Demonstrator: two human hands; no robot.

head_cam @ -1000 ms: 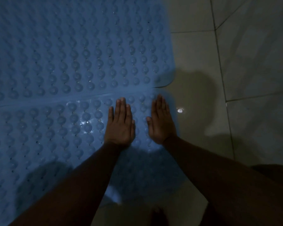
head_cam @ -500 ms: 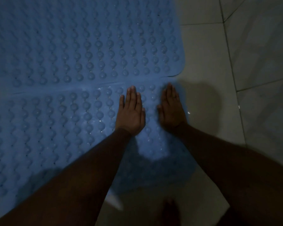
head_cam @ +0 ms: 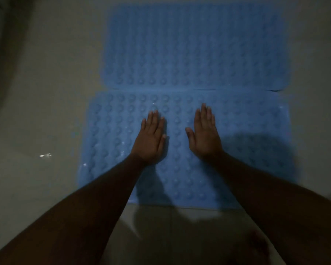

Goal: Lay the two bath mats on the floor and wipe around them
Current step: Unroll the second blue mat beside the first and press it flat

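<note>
Two blue bath mats, the near mat and far mat, lay edge to edge on the tiled floor. Left hand and right hand pressed flat, fingers spread and empty, on the nearer one; laying looked finished, wiping judged next, needing a cloth

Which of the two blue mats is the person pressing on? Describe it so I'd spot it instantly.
On the pale tiled floor lie two bumpy blue mats, edge to edge. It is the near mat, closer to the person than the far mat. Only it has the left hand and right hand flat on it.
</note>
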